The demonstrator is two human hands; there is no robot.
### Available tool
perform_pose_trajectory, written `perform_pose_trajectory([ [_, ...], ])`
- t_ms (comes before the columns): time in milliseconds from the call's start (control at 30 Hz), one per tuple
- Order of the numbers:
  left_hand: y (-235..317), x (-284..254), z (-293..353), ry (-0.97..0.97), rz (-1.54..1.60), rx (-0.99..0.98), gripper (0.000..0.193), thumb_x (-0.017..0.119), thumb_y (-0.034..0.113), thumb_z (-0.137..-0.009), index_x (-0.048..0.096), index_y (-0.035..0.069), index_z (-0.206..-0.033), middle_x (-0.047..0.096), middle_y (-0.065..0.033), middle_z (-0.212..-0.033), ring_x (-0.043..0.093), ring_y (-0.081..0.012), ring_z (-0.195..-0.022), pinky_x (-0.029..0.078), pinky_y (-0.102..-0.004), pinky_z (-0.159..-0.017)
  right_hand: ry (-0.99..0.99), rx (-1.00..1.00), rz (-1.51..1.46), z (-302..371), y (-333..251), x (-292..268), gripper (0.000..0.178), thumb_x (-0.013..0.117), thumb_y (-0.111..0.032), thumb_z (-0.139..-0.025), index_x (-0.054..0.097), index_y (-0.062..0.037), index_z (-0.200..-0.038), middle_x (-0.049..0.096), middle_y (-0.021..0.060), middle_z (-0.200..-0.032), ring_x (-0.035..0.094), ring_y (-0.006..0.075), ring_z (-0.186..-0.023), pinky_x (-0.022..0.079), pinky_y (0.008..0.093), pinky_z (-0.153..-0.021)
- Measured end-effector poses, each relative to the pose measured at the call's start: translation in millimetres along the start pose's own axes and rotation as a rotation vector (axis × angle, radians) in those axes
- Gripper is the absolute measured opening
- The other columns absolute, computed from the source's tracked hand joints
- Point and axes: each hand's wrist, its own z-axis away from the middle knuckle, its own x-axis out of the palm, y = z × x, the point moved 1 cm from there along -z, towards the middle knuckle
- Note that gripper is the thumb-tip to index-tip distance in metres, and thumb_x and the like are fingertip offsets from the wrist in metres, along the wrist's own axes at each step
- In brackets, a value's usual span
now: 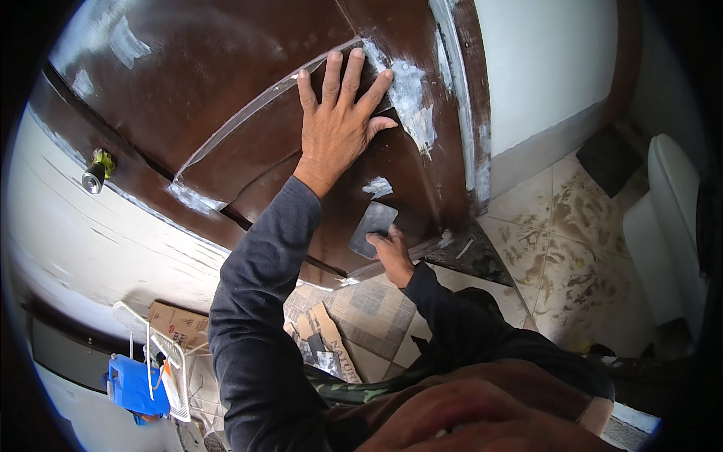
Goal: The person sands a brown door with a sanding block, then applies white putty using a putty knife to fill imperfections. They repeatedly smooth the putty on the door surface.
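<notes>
A flat grey plate point(374, 224) is held low against the brown door point(226, 68), just below a small whitish patch point(378, 187); whether its edge is touching the surface cannot be told. It is gripped near its lower corner by the right hand point(392, 256), with the thumb laid across its face and the other fingers largely hidden. By the left hand point(331, 143) nothing is grasped: its fingers are spread wide over the panel, with their tips near the curved strip point(241, 117) and the thumb beside a larger whitish patch point(413, 98).

For smooth work, the plate is probably best tilted slightly and drawn along the panel with light, even pressure, so that no corner is dug in. The wrist should be left loose, and the door is likely best steadied by the spread palm, clear of the plate's path. Ridges at the patch edges may be caused by uneven pressure.

Farther out, a round knob point(93, 179) is seen at the left. Torn cardboard point(331, 337) is laid on the tiles below, a blue container point(138, 386) is placed at lower left, and dusty marks are spread over the floor point(557, 218) at right.
</notes>
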Motion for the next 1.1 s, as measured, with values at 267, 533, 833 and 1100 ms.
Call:
perform_pose_trajectory([
  [267, 31, 20, -40, 0.039, -0.032, 0.059, 0.076, 0.043, 0.072, -0.090, 0.048, 0.024, -0.149, 0.034, -0.0043, -0.161, 0.023, -0.0283, -0.151, 0.006, -0.0626, -0.120, -0.054, -0.031, -0.009, -7, 0, -13, 0.018, 0.065, -0.013, -0.091, 0.061, -0.0006, -0.103, 0.065, 0.0057, -0.096, 0.058, 0.0126, -0.089, 0.048, 0.0299, -0.079],
  [533, 57, 47, -25, 0.014, -0.004, 0.198, 0.077, 0.050, 0.066, -0.089, 0.044, 0.020, -0.151, 0.038, 0.0010, -0.158, 0.031, -0.0199, -0.148, 0.021, -0.0515, -0.122, -0.060, -0.023, 0.048, -22, 3, -23, 0.013, 0.064, -0.011, -0.095, 0.061, -0.0026, -0.104, 0.065, 0.0025, -0.097, 0.058, 0.0108, -0.088, 0.047, 0.0283, -0.080],
  [833, 111, 75, 54, -0.438, 0.087, 0.425, 0.083, 0.050, 0.064, -0.089, 0.035, 0.018, -0.156, 0.029, 0.0012, -0.164, 0.023, -0.0198, -0.152, 0.015, -0.0497, -0.125, -0.016, 0.037, 0.041, -34, 19, -40, 0.016, 0.063, -0.009, -0.093, 0.057, -0.0015, -0.106, 0.061, 0.0045, -0.097, 0.055, 0.0127, -0.088, 0.046, 0.0290, -0.081],
  [1100, 56, 89, 64, -0.078, 0.046, 0.188, 0.065, 0.059, 0.050, -0.093, 0.042, 0.027, -0.153, 0.039, 0.0054, -0.158, 0.033, -0.0186, -0.147, 0.016, -0.0563, -0.121, -0.024, -0.070, 0.166, -43, 65, -27, 0.030, 0.061, -0.011, -0.088, 0.052, 0.0051, -0.112, 0.062, 0.0194, -0.105, 0.061, 0.0268, -0.092, 0.050, 0.0393, -0.083],
])
